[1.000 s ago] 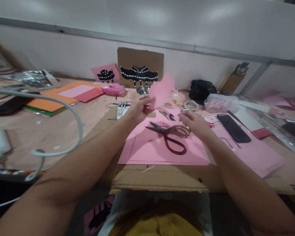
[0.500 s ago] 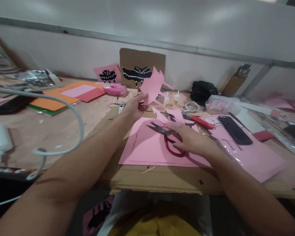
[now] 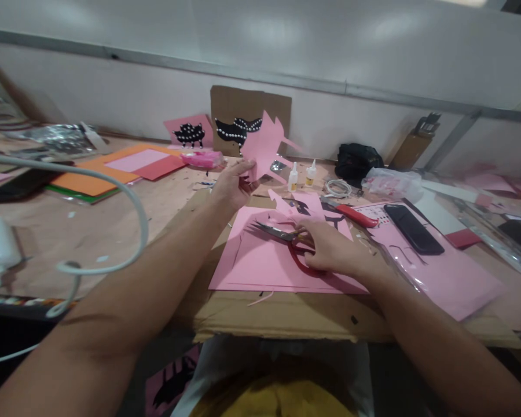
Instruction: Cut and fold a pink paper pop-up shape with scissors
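Note:
My left hand [image 3: 237,182] pinches a pink paper cutout [image 3: 263,147] by its lower left edge and holds it up over the table. The cutout has pointed tips on top and thin strips sticking out to the right. In my right hand [image 3: 330,246] is a pair of red-handled scissors [image 3: 306,263], blades pointing left and slightly parted. The scissors are low over pink paper sheets [image 3: 252,263]. Just behind them lie pink scraps [image 3: 312,202] with dark shapes showing between. My fingers hide part of the scissor handles.
A red-handled cutter [image 3: 358,215] and a black phone [image 3: 414,229] lie to the right. Two small glue bottles [image 3: 310,174] stand behind the scraps. A cardboard panel [image 3: 252,98] leans at the wall. A white cable [image 3: 141,226] loops at the left. Orange sheets [image 3: 84,179] lie behind it.
The pink cutout in my left hand has shifted slightly left and turned a little. The scissors have tilted slightly, their tips moving left and a bit down.

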